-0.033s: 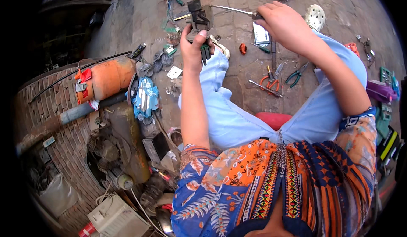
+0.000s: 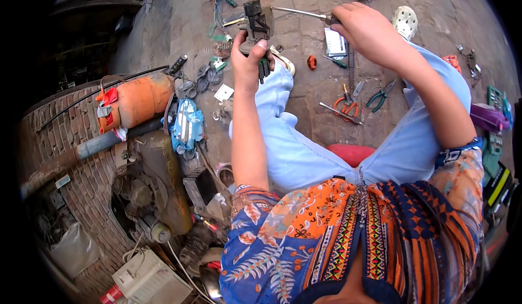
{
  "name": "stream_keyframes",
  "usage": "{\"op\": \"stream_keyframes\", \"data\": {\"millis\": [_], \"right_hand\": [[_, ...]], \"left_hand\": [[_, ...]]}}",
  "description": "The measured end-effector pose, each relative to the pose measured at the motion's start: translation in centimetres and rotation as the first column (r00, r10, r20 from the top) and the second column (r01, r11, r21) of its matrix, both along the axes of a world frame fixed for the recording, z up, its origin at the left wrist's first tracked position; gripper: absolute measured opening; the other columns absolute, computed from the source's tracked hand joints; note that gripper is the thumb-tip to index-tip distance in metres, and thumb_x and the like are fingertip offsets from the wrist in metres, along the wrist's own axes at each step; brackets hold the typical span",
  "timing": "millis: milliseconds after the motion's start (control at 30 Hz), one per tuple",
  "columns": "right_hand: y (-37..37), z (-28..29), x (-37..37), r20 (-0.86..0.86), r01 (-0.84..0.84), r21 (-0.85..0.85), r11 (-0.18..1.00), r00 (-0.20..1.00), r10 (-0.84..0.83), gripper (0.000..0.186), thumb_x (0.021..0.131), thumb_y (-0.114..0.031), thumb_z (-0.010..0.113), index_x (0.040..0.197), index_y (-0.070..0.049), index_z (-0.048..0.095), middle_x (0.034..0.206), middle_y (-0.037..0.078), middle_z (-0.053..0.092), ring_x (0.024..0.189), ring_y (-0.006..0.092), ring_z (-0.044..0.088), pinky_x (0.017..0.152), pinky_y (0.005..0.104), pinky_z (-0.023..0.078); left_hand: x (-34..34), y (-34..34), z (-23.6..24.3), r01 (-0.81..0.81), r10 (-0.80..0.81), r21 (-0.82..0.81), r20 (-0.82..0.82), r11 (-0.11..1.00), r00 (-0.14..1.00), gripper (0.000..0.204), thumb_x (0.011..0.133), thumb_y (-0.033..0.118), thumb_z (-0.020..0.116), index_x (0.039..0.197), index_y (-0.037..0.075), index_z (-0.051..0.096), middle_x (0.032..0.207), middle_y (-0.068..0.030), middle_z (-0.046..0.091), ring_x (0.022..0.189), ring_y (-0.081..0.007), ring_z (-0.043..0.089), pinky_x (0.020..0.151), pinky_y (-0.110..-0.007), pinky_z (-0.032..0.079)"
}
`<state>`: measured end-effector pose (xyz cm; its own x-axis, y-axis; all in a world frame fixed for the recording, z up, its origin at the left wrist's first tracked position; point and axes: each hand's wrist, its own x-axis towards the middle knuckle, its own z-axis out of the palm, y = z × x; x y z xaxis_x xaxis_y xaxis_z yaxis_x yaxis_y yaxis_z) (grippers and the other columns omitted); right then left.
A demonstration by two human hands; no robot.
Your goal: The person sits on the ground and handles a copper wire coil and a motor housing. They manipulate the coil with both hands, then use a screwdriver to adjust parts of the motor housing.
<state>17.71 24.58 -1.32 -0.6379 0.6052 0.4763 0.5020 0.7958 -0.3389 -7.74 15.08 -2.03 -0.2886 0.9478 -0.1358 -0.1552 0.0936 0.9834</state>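
Observation:
My left hand (image 2: 250, 59) is closed around a dark, boxy device with black parts (image 2: 256, 24), held up above my left shin. Its exact kind I cannot make out. In my right hand (image 2: 363, 31), the fingers wrap the handle of a screwdriver (image 2: 302, 13). The long metal shaft points left, and its tip is at or very near the device's right side; whether it touches I cannot tell. Below the right hand lie a white rectangular card or box (image 2: 335, 42) and a small green-handled screwdriver (image 2: 339, 63).
Orange-handled scissors (image 2: 348, 108), teal-handled pliers (image 2: 381, 95) and a copper-coloured coil (image 2: 311, 62) lie on the brick floor between my legs. Circuit scraps and wires (image 2: 217, 32) are scattered left. An orange gas cylinder (image 2: 142, 101) lies beyond; a purple item (image 2: 489, 116) sits at right.
The device and the screwdriver have shifted very slightly to the right. Both hands keep their grip.

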Motion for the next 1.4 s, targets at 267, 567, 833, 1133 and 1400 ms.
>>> {"op": "stream_keyframes", "data": {"millis": [267,567,833,1133,1400], "right_hand": [[4.0,2.8,2.1,0.019,-0.082,-0.858,0.506,0.981,0.191,0.030,0.085,-0.020,0.065,0.099,0.007,0.062,0.072,0.012,0.062,0.058,0.0124,0.056,0.057,0.0301,0.048],[-0.2,1.4,-1.2,0.010,0.132,0.309,0.942,0.990,-0.142,0.024,0.070,-0.008,0.061,0.094,-0.004,0.061,0.086,0.008,0.059,0.087,0.0246,0.062,0.072,0.0353,0.050],[3.0,-0.6,-0.1,0.208,0.247,-0.214,0.945,0.957,-0.203,0.020,0.087,-0.021,0.060,0.089,-0.002,0.057,0.079,0.011,0.059,0.078,0.0291,0.061,0.068,0.0390,0.048],[0.8,2.7,-3.2,-0.515,-0.637,-0.746,-0.198,0.738,-0.436,0.036,0.094,-0.032,0.058,0.098,0.004,0.059,0.063,-0.010,0.033,0.050,0.0004,0.029,0.044,0.0178,0.024],[0.9,2.6,-3.2,-0.531,-0.654,-0.746,-0.130,0.700,-0.478,0.023,0.092,-0.028,0.062,0.086,-0.006,0.055,0.061,-0.010,0.038,0.049,-0.0001,0.030,0.045,0.0173,0.026]], "left_hand": [[-1.5,-0.4,0.1,0.217,-0.213,0.014,-0.145,0.976,0.966,0.058,0.078,0.020,0.069,0.122,-0.003,0.039,0.076,-0.0108,0.057,0.057,-0.0174,0.056,0.046,-0.030,0.047],[-0.9,-0.2,-0.7,0.059,-0.075,-0.085,-0.193,0.995,0.978,0.068,0.078,0.017,0.069,0.129,-0.007,0.031,0.071,-0.0115,0.057,0.050,-0.0185,0.055,0.043,-0.031,0.045],[-0.2,0.5,0.4,0.105,-0.114,0.080,0.119,0.991,0.986,0.047,0.079,0.020,0.066,0.113,-0.001,0.043,0.068,-0.0103,0.057,0.051,-0.0188,0.056,0.046,-0.031,0.047],[3.0,0.0,0.5,0.208,-0.196,0.266,-0.069,0.941,0.978,0.064,0.072,0.034,0.070,0.117,-0.001,0.041,0.069,-0.0104,0.053,0.054,-0.0188,0.054,0.048,-0.030,0.045],[2.4,0.0,-0.2,0.230,-0.189,0.154,-0.245,0.961,0.951,0.080,0.058,0.025,0.076,0.125,-0.005,0.043,0.111,-0.0101,0.056,0.099,-0.0172,0.054,0.089,-0.029,0.043]]}}
